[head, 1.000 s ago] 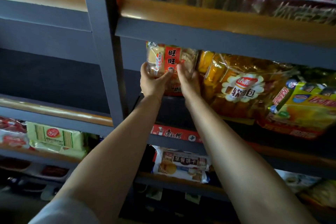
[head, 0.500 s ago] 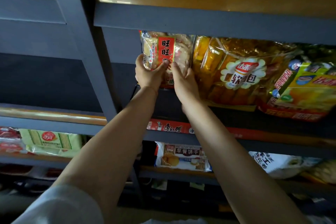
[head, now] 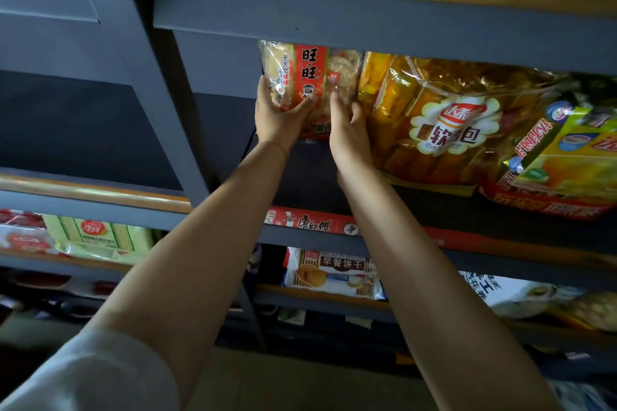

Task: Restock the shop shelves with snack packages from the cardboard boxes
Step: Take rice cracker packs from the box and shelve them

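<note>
Both hands, left hand (head: 278,117) and right hand (head: 347,133), still grasp the rice-cracker pack (head: 309,77), unmoved on the shelf (head: 334,183).

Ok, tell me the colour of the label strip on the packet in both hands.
Red with black characters on the rice cracker packet, head view.

Two bare forearms and two bare hands are in view. The left hand (head: 279,117) and the right hand (head: 348,130) wear no gloves, rings, watches or bands that can be seen. A pale grey fabric sleeve (head: 90,377), loose and smooth, covers the left upper arm and ends above the elbow. The right arm is bare along all its visible length.
</note>
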Available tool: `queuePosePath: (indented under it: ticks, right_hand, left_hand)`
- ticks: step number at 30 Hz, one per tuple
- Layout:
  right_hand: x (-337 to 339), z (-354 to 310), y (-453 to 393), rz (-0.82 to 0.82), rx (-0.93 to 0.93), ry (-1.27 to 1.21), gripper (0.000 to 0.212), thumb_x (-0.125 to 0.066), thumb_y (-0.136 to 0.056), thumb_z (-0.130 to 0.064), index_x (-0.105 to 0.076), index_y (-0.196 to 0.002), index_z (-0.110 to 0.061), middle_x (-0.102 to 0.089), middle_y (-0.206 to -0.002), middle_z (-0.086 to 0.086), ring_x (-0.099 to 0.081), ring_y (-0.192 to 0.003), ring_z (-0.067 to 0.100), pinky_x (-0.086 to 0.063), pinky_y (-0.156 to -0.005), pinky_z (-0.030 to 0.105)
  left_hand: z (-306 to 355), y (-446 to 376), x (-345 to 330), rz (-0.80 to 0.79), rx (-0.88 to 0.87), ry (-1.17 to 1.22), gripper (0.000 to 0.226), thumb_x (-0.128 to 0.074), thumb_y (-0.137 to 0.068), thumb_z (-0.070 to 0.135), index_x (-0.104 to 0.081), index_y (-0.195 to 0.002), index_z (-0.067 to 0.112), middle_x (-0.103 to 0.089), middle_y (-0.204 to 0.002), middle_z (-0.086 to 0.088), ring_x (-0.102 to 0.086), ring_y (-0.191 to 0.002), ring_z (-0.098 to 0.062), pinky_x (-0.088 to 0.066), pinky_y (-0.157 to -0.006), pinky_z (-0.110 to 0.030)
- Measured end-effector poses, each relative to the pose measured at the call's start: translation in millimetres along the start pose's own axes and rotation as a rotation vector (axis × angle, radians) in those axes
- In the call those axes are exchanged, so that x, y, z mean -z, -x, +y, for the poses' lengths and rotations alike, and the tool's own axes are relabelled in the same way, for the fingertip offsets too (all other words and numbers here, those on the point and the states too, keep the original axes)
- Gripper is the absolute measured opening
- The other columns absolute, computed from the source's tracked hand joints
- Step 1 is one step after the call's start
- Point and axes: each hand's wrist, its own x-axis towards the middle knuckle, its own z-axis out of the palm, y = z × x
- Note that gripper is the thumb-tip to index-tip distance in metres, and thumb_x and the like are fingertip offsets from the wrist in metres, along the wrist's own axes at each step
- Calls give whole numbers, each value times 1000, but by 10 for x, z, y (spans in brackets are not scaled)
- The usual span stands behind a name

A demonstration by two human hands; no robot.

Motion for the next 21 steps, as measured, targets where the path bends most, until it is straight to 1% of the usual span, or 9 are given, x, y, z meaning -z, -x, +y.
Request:
queuePosePath:
  ticks: [5,7,8,10,12,14,17,19,21]
  right_hand:
    - [157,22,343,-105,16,22,67,-32,-100,-62,-32,-154,-23,-37,-157,3,-37,-142,25,-33,-102,31]
    - [204,11,490,-117,37,3,61,-32,-101,-61,-40,-150,-25,-42,-154,1,-40,-139,23,-30,-93,26]
    - [222,7,563,-112,55,-27,59,-33,-101,-60,-43,-148,-26,-43,-152,0,-41,-138,22,-29,-94,24]
    - [239,-5,759,-111,86,-138,52,-38,-97,-65,-52,-137,-35,-49,-145,-6,-46,-135,20,-34,-106,28]
    - [218,-15,965,-77,105,-233,50,-45,-81,-78,-59,-116,-46,-56,-138,-8,-54,-127,18,-44,-108,42]
    - [140,-11,1159,-55,151,-274,56,-45,-80,-78,-64,-114,-38,-67,-125,0,-64,-114,18,-52,-99,44]
    - [-170,57,1501,-101,192,-310,49,-43,-97,-55,-68,-101,-13,-73,-89,8,-72,-81,20,-60,-75,36]
    - [-549,145,1820,-157,199,-292,45,-43,-97,-48,-67,-85,-12,-69,-73,9,-66,-65,23,-56,-63,32]
    - [-1048,312,2141,-228,186,-201,44,-44,-98,-45,-67,-79,-14,-68,-68,4,-64,-62,20,-53,-62,31]
  left_hand:
    - [43,233,130,3,133,-103,139,-86,-53,71,-12,-159,21,-30,-162,-9,-32,-149,-23,-33,-120,-47]
    - [272,466,227,-46,127,-95,123,-84,-60,67,-24,-156,19,-43,-154,-4,-45,-140,-20,-40,-116,-41]
    - [375,589,279,-74,100,-88,101,-82,-71,60,-36,-150,17,-52,-143,0,-54,-127,-15,-45,-109,-33]
    - [606,939,436,-124,105,-73,60,-72,-92,41,-50,-142,16,-59,-127,5,-58,-108,-8,-48,-90,-14]
    - [675,1252,693,-168,56,-41,39,-66,-97,36,-63,-131,18,-68,-123,3,-65,-107,-13,-52,-97,-24]
    - [692,1519,1039,-237,-9,47,21,-65,-97,28,-72,-113,15,-75,-110,-6,-70,-105,-23,-54,-100,-44]
    - [627,1785,1652,-272,6,94,18,-61,-100,14,-73,-95,1,-74,-87,-15,-71,-77,-27,-60,-79,-38]
    - [479,1881,2171,-232,35,81,23,-58,-101,11,-70,-93,-5,-71,-79,-14,-67,-67,-23,-58,-69,-30]
    - [236,1894,2798,-158,116,83,22,-57,-102,13,-71,-93,-1,-72,-75,-8,-67,-64,-19,-57,-67,-28]
